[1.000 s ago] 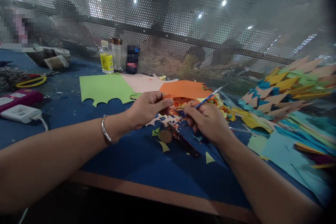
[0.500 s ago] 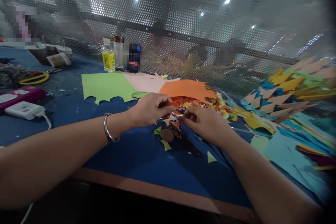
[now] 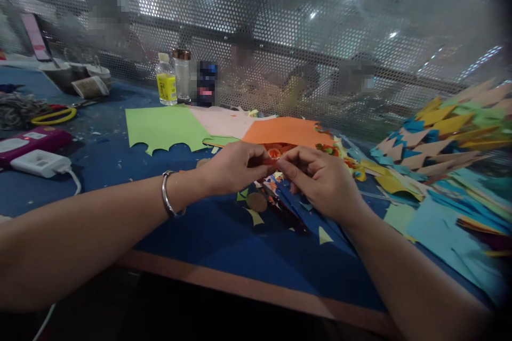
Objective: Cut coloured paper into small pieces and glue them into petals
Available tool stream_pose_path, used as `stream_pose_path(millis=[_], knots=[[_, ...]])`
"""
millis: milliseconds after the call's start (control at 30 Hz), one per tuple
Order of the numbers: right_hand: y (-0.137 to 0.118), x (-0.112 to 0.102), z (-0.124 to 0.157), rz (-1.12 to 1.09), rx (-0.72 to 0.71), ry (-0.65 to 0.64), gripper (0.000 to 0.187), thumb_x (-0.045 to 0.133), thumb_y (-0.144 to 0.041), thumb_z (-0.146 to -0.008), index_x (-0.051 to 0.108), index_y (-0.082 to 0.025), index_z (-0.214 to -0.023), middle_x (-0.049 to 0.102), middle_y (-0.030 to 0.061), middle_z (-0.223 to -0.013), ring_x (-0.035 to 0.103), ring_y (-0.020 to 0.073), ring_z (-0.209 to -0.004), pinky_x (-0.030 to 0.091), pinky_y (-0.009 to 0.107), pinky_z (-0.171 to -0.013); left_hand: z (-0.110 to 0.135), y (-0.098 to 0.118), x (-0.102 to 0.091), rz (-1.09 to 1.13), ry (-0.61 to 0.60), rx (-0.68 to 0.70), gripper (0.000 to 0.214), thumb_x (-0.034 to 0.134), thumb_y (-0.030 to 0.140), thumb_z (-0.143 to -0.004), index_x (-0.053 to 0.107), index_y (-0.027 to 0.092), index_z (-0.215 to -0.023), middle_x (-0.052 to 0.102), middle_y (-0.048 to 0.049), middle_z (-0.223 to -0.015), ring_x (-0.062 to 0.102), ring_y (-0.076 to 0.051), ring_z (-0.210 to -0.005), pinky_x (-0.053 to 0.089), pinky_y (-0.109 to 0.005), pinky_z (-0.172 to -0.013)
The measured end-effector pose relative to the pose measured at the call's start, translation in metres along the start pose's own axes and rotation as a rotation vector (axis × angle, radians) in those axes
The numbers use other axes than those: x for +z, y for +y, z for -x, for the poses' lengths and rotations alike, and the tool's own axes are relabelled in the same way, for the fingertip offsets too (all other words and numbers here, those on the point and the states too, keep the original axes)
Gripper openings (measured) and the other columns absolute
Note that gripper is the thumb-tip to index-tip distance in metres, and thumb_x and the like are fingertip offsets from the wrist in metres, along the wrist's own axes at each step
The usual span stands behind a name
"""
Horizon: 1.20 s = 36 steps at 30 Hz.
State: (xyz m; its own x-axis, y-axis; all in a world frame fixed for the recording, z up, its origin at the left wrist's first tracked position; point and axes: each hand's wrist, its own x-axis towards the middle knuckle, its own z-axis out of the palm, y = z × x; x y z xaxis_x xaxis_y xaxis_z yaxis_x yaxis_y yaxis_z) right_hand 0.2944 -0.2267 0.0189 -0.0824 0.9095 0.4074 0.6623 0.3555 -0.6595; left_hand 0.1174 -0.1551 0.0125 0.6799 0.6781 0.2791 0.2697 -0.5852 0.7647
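Note:
My left hand (image 3: 232, 170), with a silver bangle at the wrist, and my right hand (image 3: 324, 181) meet above the blue table (image 3: 192, 234). Both pinch a small orange paper piece (image 3: 270, 161) between their fingertips. Just beyond them lies an orange sheet (image 3: 286, 132) and a heap of small coloured scraps (image 3: 340, 157). A dark tool (image 3: 286, 212) and a round brown disc (image 3: 256, 202) lie on the table under my hands. Small yellow paper triangles are scattered nearby.
A green sheet (image 3: 164, 127) and a pale pink sheet (image 3: 224, 121) lie at the back. Bottles (image 3: 167, 81) stand by a perforated metal screen. Yellow scissors (image 3: 54, 115), a magenta box (image 3: 32, 140) and a white charger (image 3: 40, 162) sit left. Stacked cut paper shapes (image 3: 444, 138) fill the right.
One second ago my right hand held a thin blue stick; now it is out of sight and both hands have closed together on the orange piece.

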Motion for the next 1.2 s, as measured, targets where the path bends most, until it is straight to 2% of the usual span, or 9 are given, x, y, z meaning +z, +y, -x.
stream_pose_path(millis=[133,267,367,567,800,900,1000,1100,1200], knots=[[0.0,-0.001,-0.001,-0.022,0.028,-0.038,0.029,0.057,-0.044,-0.089,0.06,-0.018,-0.079,0.053,-0.0031,-0.053,0.047,0.0091,-0.041,0.036,0.022,-0.041,-0.002,-0.002,-0.004,0.05,-0.063,0.003,0.024,0.059,0.034,-0.084,0.061,0.016,-0.068,0.064,-0.0031,-0.066,0.048,-0.011,-0.057,0.031,-0.026,-0.054],[0.001,-0.002,-0.003,-0.071,0.054,-0.079,0.03,0.057,-0.045,-0.089,0.059,-0.017,-0.078,0.057,-0.0017,-0.059,0.05,0.0086,-0.041,0.037,0.022,-0.04,0.0,-0.001,-0.004,-0.009,-0.003,0.06,0.023,0.061,0.032,-0.083,0.058,0.017,-0.066,0.055,0.0005,-0.058,0.043,-0.01,-0.055,0.027,-0.027,-0.053],[0.0,-0.003,-0.004,-0.091,0.067,-0.092,0.031,0.058,-0.045,-0.089,0.059,-0.017,-0.076,0.056,-0.0023,-0.055,0.049,0.0087,-0.04,0.037,0.022,-0.039,0.001,-0.001,-0.004,-0.032,0.028,0.063,0.025,0.062,0.031,-0.082,0.056,0.018,-0.062,0.052,0.0016,-0.056,0.041,-0.01,-0.054,0.027,-0.027,-0.053],[-0.001,-0.002,-0.004,-0.117,0.072,-0.083,0.029,0.058,-0.044,-0.088,0.059,-0.017,-0.078,0.054,-0.0034,-0.051,0.047,0.0091,-0.039,0.036,0.022,-0.039,-0.002,-0.006,-0.004,0.05,-0.005,0.006,0.022,0.064,0.031,-0.08,0.06,0.016,-0.065,0.061,-0.0015,-0.062,0.046,-0.01,-0.055,0.032,-0.025,-0.051],[0.001,-0.002,-0.004,-0.092,0.061,-0.11,0.026,0.056,-0.04,-0.09,0.059,-0.017,-0.081,0.054,-0.0031,-0.051,0.048,0.009,-0.041,0.036,0.022,-0.041,-0.001,-0.002,-0.007,0.134,-0.121,-0.065,0.02,0.063,0.031,-0.081,0.066,0.013,-0.075,0.068,-0.0038,-0.071,0.055,-0.01,-0.062,0.039,-0.023,-0.057],[0.001,-0.002,-0.004,-0.102,0.07,-0.118,0.026,0.056,-0.041,-0.09,0.058,-0.017,-0.08,0.054,-0.0031,-0.053,0.047,0.0086,-0.041,0.035,0.022,-0.04,-0.001,-0.001,-0.008,0.095,-0.125,-0.023,0.016,0.065,0.027,-0.08,0.066,0.012,-0.076,0.066,-0.0021,-0.068,0.05,-0.008,-0.057,0.036,-0.022,-0.054],[-0.002,-0.002,-0.002,-0.137,0.081,-0.124,0.027,0.057,-0.043,-0.09,0.057,-0.018,-0.08,0.054,-0.0033,-0.053,0.046,0.0081,-0.04,0.035,0.022,-0.04,-0.001,-0.001,-0.01,0.086,-0.113,0.082,0.017,0.065,0.026,-0.081,0.065,0.012,-0.073,0.063,0.0,-0.063,0.046,-0.006,-0.054,0.034,-0.021,-0.051],[-0.006,-0.003,-0.001,-0.149,0.068,-0.137,0.027,0.057,-0.042,-0.09,0.056,-0.018,-0.077,0.054,-0.0032,-0.054,0.046,0.0078,-0.04,0.034,0.022,-0.041,0.0,-0.003,-0.014,0.075,-0.121,0.177,0.019,0.067,0.028,-0.081,0.067,0.012,-0.071,0.063,-0.0003,-0.063,0.049,-0.007,-0.055,0.035,-0.02,-0.052],[-0.009,-0.005,-0.001,-0.15,0.05,-0.147,0.026,0.056,-0.04,-0.091,0.055,-0.018,-0.077,0.054,-0.003,-0.055,0.047,0.0076,-0.041,0.035,0.022,-0.041,0.0,-0.005,-0.017,0.111,-0.151,0.201,0.02,0.066,0.03,-0.083,0.07,0.012,-0.076,0.068,-0.0023,-0.069,0.058,-0.008,-0.062,0.042,-0.02,-0.057]])
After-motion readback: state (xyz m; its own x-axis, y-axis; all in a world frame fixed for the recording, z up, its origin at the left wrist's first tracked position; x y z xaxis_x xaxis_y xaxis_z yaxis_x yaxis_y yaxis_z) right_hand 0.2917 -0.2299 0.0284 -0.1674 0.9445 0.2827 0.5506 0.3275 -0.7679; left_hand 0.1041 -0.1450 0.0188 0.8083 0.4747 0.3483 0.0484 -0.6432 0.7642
